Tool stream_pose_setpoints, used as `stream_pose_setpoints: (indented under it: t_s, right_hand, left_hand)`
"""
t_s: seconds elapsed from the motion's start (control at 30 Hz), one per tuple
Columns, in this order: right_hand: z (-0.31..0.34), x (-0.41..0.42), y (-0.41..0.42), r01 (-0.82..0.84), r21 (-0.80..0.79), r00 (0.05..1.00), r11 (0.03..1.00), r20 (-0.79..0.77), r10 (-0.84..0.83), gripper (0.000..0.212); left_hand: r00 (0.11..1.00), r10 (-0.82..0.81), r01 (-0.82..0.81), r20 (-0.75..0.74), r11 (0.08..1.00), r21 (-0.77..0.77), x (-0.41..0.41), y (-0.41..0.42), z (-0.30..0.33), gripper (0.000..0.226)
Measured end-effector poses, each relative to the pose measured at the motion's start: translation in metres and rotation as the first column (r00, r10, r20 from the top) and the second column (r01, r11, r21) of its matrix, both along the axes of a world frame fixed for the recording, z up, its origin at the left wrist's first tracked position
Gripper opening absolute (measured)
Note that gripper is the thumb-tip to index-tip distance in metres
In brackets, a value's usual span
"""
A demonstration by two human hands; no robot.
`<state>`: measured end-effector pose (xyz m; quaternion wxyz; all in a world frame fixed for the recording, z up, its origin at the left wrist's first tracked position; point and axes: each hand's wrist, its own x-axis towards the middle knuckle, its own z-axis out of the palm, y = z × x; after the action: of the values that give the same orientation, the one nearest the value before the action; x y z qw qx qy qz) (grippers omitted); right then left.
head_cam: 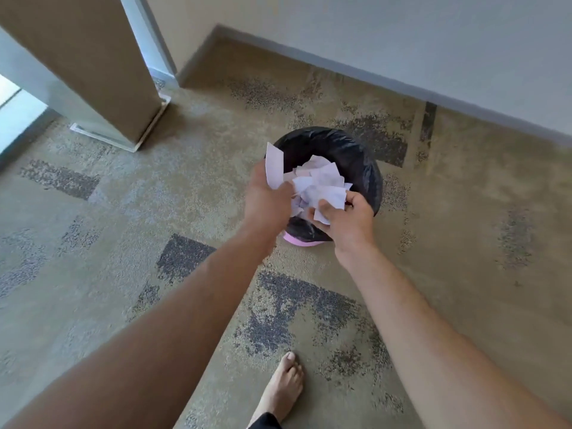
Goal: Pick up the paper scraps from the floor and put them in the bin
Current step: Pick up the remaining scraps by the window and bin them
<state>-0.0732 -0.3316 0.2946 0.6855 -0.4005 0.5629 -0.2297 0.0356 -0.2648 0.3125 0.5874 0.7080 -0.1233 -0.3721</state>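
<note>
A: Where are the paper scraps (pixel 318 188) rn?
B: Bunched between both hands, right over the mouth of the bin (pixel 365 168). None seen on the carpet (pixel 464 243) in this view.
A: Left hand (pixel 267 198)?
B: Curled round the left side of the bunch, fingers closed on it. One longer white strip (pixel 275 168) sticks up above its thumb side, tilted a bit.
A: Right hand (pixel 348 219)?
B: Also closed on scraps, pinching the right/lower edge of the bunch w/ thumb on top. The two hands sit just beside each other, paper bridging them.
A: Bin details?
B: Round, lined w/ a black plastic bag (pixel 346 147); pink base (pixel 298 241) peeks out just under the right hand's wrist side. Bin is directly below & beyond the hands. Can't tell if anything is inside it; hands & paper hide the opening.
A: Anything else nearby?
B: Bare foot (pixel 283 388) on the carpet, well behind the hands, toward the camera. Tan panel (pixel 93 66) standing on the floor far left of the left hand. Wall (pixel 402 35) w/ grey skirting beyond the bin.
</note>
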Motion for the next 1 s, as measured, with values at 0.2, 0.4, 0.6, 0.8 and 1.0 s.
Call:
stream_pose_setpoints:
  t_s: [0.2,0.4,0.6,0.8,1.0]
  right_hand:
    - [-0.01,0.016,-0.053,-0.081,0.045,0.994,0.996,-0.068,0.084,0.02]
    - [-0.022,-0.003,-0.069,-0.347,-0.08,0.905,0.934,-0.289,0.311,0.037]
    - [-0.038,-0.031,-0.072,-0.346,-0.252,0.762,0.904,-0.638,0.113,0.036]
    - [-0.043,-0.037,-0.073,-0.22,-0.123,0.818,0.968,-0.564,0.114,0.043]
    - [-0.043,-0.042,-0.076,-0.094,-0.002,0.884,0.996,-0.46,0.083,0.039]
  left_hand:
    - [0.998,0.008,0.003,-0.064,0.986,0.168,0.013,-0.055,-0.009,0.07]
    - [0.988,-0.131,0.152,-0.084,0.929,0.339,0.023,-0.066,-0.023,0.081]
    - [0.898,-0.234,0.007,0.373,0.854,0.52,0.035,-0.041,-0.028,0.031]
    - [0.959,-0.207,0.052,0.191,0.796,0.603,0.044,-0.025,-0.037,0.061]
    - [0.998,-0.056,0.069,-0.04,0.824,0.562,0.048,-0.022,-0.051,0.054]
